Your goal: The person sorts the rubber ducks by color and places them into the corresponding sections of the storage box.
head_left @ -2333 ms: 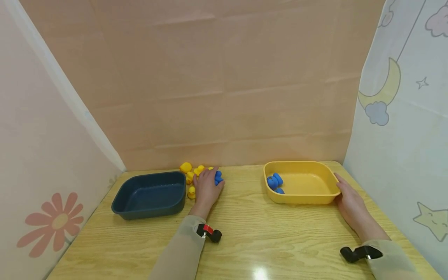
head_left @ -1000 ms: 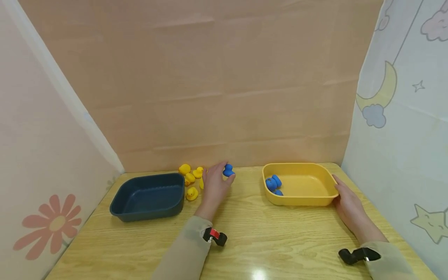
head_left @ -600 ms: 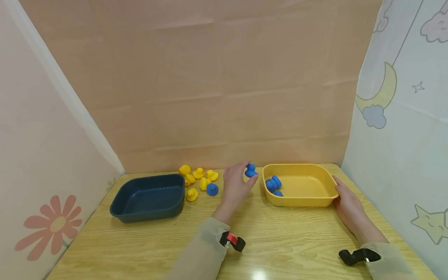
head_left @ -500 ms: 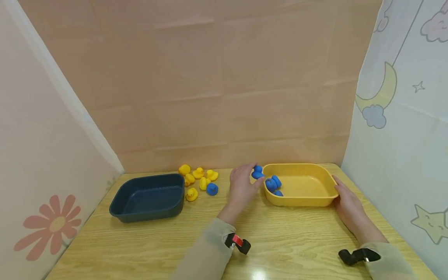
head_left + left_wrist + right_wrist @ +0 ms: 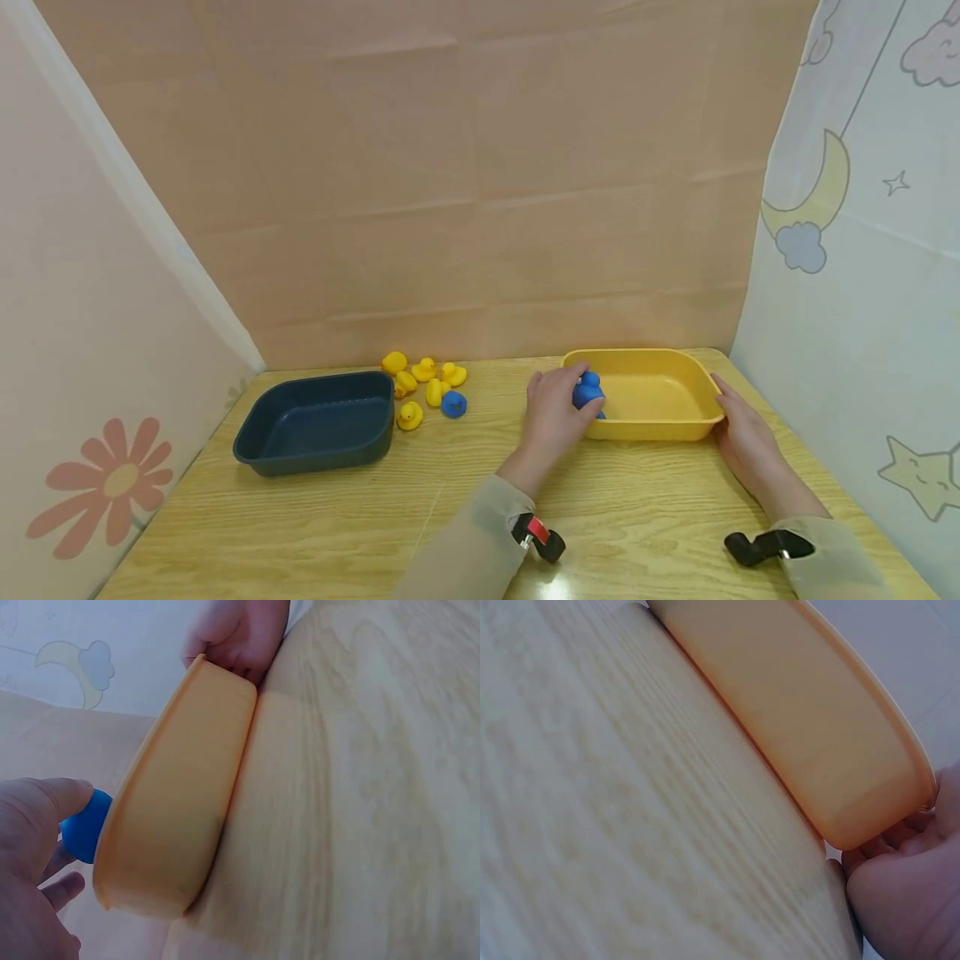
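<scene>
My left hand (image 5: pixel 553 410) pinches a blue rubber duck (image 5: pixel 591 385) between thumb and fingers at the left end of the yellow tray (image 5: pixel 660 430). In the left wrist view the same blue duck (image 5: pixel 86 826) shows between the fingers, beside the tray's rim. The blue ducks in that end of the tray are mostly hidden behind the hand and the held duck. At the tray's right end my right hand (image 5: pixel 750 437) grips the rim. In the right wrist view the fingers of the right hand (image 5: pixel 907 892) curl against the tray's outer end.
Left of the tray, a blue duck (image 5: pixel 453 405) sits beside several yellow ducks (image 5: pixel 410 416) on the wooden table (image 5: pixel 300 533). A dark blue tray (image 5: pixel 315 462) stands at the left with nothing in it. A tan backdrop (image 5: pixel 480 208) rises behind the table.
My left hand has carried the blue duck from the duck cluster rightward, past the yellow tray's left rim. The blue duck left on the table came into view. My right hand stays at the tray.
</scene>
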Demonstrator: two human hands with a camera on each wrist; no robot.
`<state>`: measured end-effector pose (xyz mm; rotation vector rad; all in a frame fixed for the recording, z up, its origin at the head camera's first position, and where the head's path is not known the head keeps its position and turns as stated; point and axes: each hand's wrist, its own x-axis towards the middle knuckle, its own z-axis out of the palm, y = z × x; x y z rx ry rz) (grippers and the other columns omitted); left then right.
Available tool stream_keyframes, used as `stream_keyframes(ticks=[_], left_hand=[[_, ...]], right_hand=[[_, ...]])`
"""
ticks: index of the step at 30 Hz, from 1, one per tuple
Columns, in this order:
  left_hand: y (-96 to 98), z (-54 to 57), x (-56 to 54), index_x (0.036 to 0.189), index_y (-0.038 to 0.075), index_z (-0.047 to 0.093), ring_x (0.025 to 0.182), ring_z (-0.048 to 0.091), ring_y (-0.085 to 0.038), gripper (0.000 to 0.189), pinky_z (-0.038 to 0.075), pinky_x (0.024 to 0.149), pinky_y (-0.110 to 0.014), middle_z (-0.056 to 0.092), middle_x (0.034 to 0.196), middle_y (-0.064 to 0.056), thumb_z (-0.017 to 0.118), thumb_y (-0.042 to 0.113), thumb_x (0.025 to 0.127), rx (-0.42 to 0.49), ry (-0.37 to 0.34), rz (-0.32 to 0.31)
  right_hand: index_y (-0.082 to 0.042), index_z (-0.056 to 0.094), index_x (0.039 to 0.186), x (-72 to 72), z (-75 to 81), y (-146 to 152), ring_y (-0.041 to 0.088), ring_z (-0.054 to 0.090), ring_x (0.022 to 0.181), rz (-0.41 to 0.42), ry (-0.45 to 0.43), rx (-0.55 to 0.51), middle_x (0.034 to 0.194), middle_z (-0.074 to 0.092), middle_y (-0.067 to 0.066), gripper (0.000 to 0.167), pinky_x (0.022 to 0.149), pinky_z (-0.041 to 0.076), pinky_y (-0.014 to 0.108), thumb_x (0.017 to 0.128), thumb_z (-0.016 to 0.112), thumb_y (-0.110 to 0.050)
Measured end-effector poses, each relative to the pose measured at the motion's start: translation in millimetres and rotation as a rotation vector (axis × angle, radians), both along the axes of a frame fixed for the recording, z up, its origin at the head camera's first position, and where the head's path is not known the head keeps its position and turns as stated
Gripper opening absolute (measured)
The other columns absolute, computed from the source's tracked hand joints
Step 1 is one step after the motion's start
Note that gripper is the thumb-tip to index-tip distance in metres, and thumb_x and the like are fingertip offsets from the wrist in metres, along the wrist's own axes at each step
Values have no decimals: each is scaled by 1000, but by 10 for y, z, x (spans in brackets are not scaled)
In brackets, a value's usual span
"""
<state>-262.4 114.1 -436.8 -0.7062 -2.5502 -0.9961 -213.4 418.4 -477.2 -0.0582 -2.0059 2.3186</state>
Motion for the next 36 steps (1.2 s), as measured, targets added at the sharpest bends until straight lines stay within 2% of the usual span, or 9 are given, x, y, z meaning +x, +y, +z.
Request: stream_keyframes(ticks=[7,15,29,36], left_hand=[[51,-94,21,153,21,66,137,61,-17,56,31,127,-58,72,143,7,82,39,102,-61,3,-11],[62,-143,10,154,24,66,138,60,-17,56,32,126,-59,72,143,9,81,42,103,-74,36,-8],[53,-138,4,158,24,63,144,56,-19,59,30,127,-61,72,144,10,81,40,103,-72,28,-20],[-56,-121,-18,155,23,65,144,56,-20,56,29,128,-61,69,148,9,80,39,104,-58,4,0]], right_hand=[[-11,-11,175,-14,9,2,21,-13,167,-4,-1,11,182,-19,4,70,132,4,29,123,26,-40],[-12,-11,175,-25,21,-2,22,-16,167,-11,-12,37,182,-21,4,70,133,1,31,123,25,-41],[-13,-13,175,-16,21,13,20,-14,167,-1,-15,-7,182,-21,2,68,133,3,31,123,23,-38],[-13,-11,175,-16,17,6,19,-13,167,-12,-32,-19,182,-20,1,67,133,3,31,123,24,-37]])
